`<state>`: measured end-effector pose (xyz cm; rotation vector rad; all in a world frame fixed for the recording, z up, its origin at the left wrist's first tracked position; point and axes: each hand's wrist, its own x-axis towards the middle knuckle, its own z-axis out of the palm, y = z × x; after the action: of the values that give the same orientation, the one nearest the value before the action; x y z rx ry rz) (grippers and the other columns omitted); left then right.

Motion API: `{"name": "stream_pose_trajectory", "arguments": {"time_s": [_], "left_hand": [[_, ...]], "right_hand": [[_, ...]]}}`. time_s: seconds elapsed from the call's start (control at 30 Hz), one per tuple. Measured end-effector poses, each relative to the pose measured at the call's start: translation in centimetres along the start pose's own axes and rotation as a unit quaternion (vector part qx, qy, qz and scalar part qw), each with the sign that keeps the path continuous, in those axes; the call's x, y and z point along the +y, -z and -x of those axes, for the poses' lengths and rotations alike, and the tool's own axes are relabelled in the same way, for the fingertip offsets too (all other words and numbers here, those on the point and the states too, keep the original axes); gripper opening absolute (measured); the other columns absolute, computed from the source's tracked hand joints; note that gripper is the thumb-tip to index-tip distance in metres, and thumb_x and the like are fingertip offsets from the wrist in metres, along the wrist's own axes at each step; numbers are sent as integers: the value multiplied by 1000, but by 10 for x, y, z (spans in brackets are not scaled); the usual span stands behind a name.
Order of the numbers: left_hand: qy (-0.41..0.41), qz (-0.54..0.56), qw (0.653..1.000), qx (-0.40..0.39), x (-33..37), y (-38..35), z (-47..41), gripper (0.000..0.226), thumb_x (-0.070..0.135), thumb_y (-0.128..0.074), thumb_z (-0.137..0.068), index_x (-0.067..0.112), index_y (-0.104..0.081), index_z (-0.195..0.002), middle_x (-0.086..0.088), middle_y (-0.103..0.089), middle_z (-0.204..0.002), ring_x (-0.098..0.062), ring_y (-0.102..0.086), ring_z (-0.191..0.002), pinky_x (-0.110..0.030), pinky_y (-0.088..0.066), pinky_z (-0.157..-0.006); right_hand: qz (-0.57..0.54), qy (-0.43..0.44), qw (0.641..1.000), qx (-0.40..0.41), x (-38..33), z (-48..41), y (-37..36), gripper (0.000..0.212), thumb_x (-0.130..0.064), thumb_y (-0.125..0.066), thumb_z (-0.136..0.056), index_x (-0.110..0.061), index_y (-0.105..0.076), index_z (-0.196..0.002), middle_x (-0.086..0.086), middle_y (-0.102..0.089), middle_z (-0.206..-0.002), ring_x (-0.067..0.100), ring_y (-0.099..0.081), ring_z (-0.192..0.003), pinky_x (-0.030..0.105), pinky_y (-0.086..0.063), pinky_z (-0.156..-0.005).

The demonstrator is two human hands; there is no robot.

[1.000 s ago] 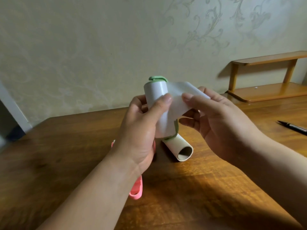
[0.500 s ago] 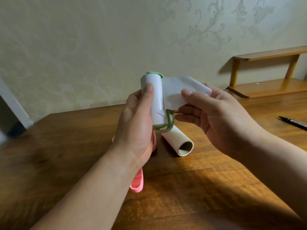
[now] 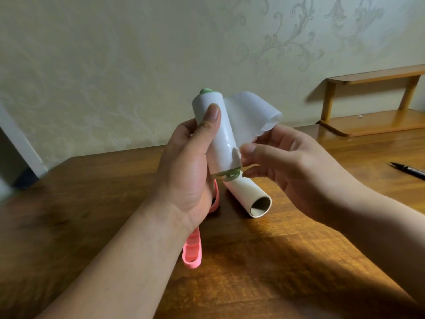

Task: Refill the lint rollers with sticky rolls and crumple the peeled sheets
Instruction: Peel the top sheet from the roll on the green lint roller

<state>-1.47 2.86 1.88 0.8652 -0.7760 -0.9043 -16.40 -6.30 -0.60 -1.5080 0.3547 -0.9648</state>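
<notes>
The left hand (image 3: 186,176) grips the roller (image 3: 224,143) in the air above the table (image 3: 276,261), with the thumb laid up its front. The roller's long axis stands nearly upright, the green cap at 12 o'clock and leaning slightly toward 11. Its handle is hidden in the palm.

The sheet (image 3: 248,111) peels off the roller's right side and curls away toward 2 o'clock. The right hand (image 3: 289,166) is the nearer one to it and pinches its lower corner between thumb and forefinger, just beside the roller's lower end. I'd say the pull has to run toward 3 o'clock, across the long axis, for the sheet to come free.

On the table below lies a tube (image 3: 243,192), its open end facing 5 o'clock, with nothing visible inside. A pink roller (image 3: 192,252) lies partly under the left wrist. A pen (image 3: 408,170) lies well apart at 3 o'clock.
</notes>
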Motion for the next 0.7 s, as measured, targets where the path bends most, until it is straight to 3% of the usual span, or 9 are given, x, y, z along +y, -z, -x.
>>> {"name": "stream_pose_trajectory", "arguments": {"time_s": [0.07, 0.13, 0.23, 0.33, 0.5, 0.7], "left_hand": [[2, -2, 1000, 6, 2, -1, 1, 70, 37, -75, -100, -8, -56, -150, -43, -59, -149, -61, -58, -139, -75, -45, -117], [-4, -5, 1000, 16, 3, -2, 1, 72, 37, -75, -100, -8, -53, -151, -43, -56, -152, -62, -57, -139, -78, -44, -116], [-21, -17, 998, 51, 4, -4, 2, 75, 36, -78, -90, -5, -56, -149, -37, -63, -148, -54, -67, -133, -73, -52, -112], [-30, -33, 996, 74, 4, -5, 2, 78, 39, -83, -78, 1, -60, -142, -31, -71, -141, -44, -77, -121, -63, -61, -104], [-37, -56, 993, 99, 1, -3, 0, 68, 42, -88, -68, 10, -67, -125, -24, -79, -126, -27, -82, -87, -47, -69, -77], [-34, -40, 995, 89, 1, -5, 2, 66, 38, -88, -72, 8, -65, -126, -19, -82, -116, -28, -83, -87, -44, -70, -71]], "right_hand": [[39, 6, 999, -4, -2, 3, -2, 38, -17, -82, -85, 6, -66, -110, 26, -75, -100, 25, -73, -91, 40, -59, -85], [117, 27, 993, -7, -4, 8, -2, 24, -14, -84, -92, -2, -71, -108, 17, -79, -99, 22, -77, -90, 38, -63, -85], [259, 91, 962, 4, -5, 14, -4, 3, -21, -79, -97, -21, -76, -99, 0, -81, -92, 14, -77, -86, 31, -62, -77], [349, 150, 925, 23, -3, 19, -10, 5, -29, -75, -96, -24, -78, -97, -13, -79, -87, 4, -75, -87, 20, -57, -72], [409, 183, 893, 46, -3, 20, -12, 13, -31, -75, -97, -21, -82, -99, -19, -78, -90, -10, -71, -81, 17, -58, -71], [431, 219, 872, 73, -1, 21, -13, 9, -22, -76, -98, -18, -83, -95, -12, -80, -88, -5, -71, -82, 20, -57, -67]]}}
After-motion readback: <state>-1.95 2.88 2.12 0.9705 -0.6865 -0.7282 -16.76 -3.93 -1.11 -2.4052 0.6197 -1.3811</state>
